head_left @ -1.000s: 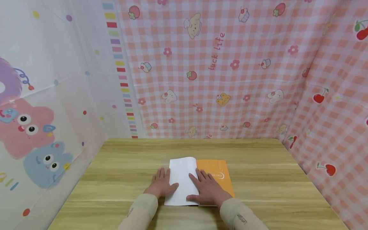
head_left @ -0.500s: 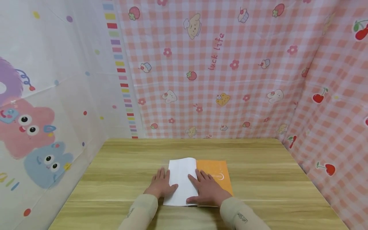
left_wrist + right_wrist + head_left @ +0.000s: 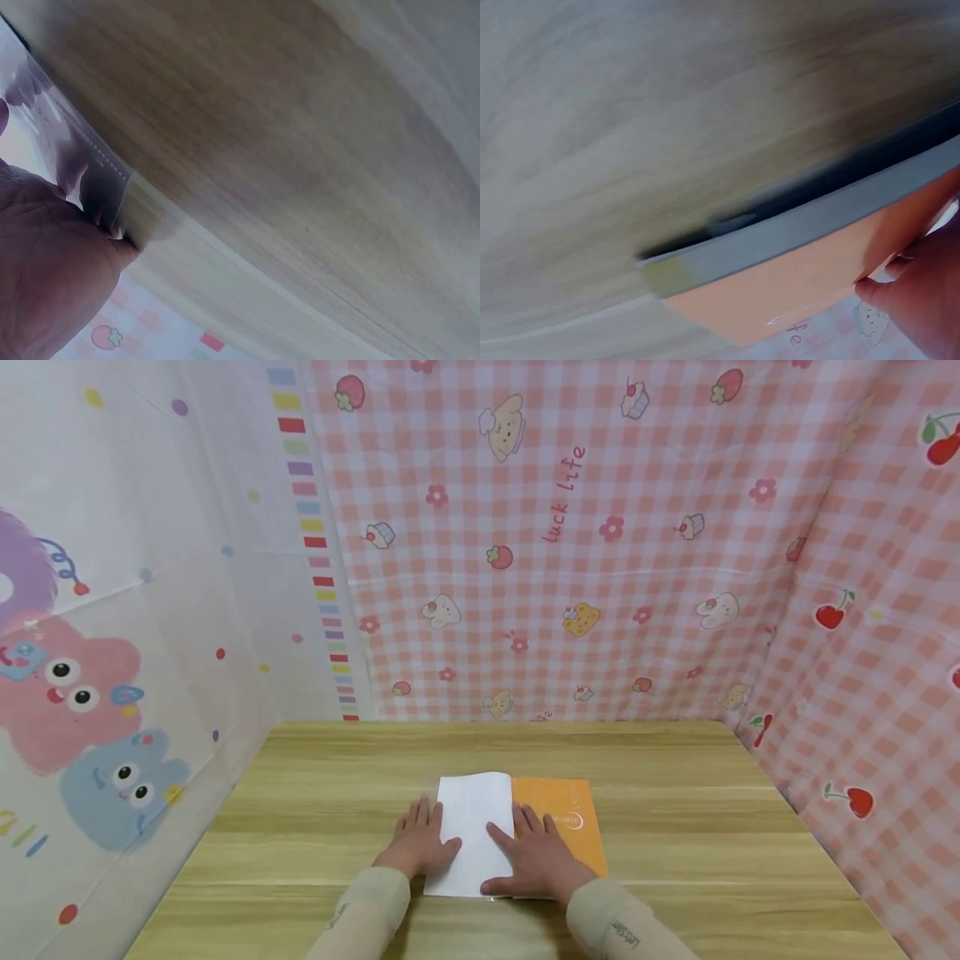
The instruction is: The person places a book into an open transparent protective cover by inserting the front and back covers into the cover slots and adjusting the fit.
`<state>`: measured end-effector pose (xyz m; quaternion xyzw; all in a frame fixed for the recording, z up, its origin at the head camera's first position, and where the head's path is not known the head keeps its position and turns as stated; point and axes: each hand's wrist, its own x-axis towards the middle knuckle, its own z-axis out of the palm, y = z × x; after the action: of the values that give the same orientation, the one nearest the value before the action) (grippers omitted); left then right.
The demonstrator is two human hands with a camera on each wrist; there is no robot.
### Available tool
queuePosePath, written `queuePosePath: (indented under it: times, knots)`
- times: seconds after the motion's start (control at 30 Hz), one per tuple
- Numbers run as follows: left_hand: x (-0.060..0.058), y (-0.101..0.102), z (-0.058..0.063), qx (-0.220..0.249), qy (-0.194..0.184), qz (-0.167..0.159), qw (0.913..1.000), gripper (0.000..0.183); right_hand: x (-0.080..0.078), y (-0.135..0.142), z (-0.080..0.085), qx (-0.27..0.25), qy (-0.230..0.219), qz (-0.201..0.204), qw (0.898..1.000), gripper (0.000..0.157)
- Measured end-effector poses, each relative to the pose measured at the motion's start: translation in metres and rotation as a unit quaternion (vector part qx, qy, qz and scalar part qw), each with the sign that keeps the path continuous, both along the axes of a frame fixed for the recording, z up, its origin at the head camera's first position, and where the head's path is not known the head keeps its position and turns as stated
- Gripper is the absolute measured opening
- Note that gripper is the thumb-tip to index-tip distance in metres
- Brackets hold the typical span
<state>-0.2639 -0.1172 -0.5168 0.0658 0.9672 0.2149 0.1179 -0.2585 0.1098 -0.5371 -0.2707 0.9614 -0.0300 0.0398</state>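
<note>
A book lies on the table, its orange cover (image 3: pixel 555 793) on the right and a white sheet (image 3: pixel 467 810) spread to the left. My left hand (image 3: pixel 422 845) rests at the sheet's left edge, fingers straight, thumb over the white. Across the line where white meets orange, my right hand (image 3: pixel 543 864) lies flat with fingers spread. In the left wrist view, shiny see-through film with a dotted seam (image 3: pixel 105 154) runs along the edge beside my palm. The right wrist view shows the book's thick pale side (image 3: pixel 780 244) under the orange face.
The wood-grain table (image 3: pixel 675 810) extends around the book on all sides. Behind it hangs a pink checked cloth (image 3: pixel 465 468), which also covers the right side. A white cloth with cartoon figures (image 3: pixel 97 693) covers the left.
My right hand and the white sheet have shifted slightly to the left. The left hand has barely moved, still at the sheet's left edge.
</note>
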Motion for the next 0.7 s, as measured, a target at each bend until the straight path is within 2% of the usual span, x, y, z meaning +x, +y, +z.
queuePosePath:
  times: [0.17,0.3,0.4,0.53,0.7]
  knots:
    - [0.0,0.0,0.001,0.0,0.002,0.002,1.0,0.076,0.004,-0.005,0.01,0.014,-0.004,-0.007,1.0,0.096]
    - [0.0,0.0,0.004,0.002,-0.004,0.002,1.0,0.076,0.008,0.0,0.027,-0.017,-0.046,0.006,0.999,0.101]
    - [-0.001,0.0,0.003,0.002,-0.014,0.003,0.9999,0.076,0.009,0.007,0.034,-0.029,-0.074,0.02,0.997,0.109]
    - [-0.002,0.0,0.0,-0.006,-0.025,0.005,0.9997,0.077,0.008,0.013,0.03,-0.027,-0.071,0.037,0.996,0.112]
    - [-0.004,-0.001,-0.003,-0.004,-0.015,0.003,0.9999,0.077,0.007,0.012,0.027,-0.028,-0.063,0.037,0.997,0.108]
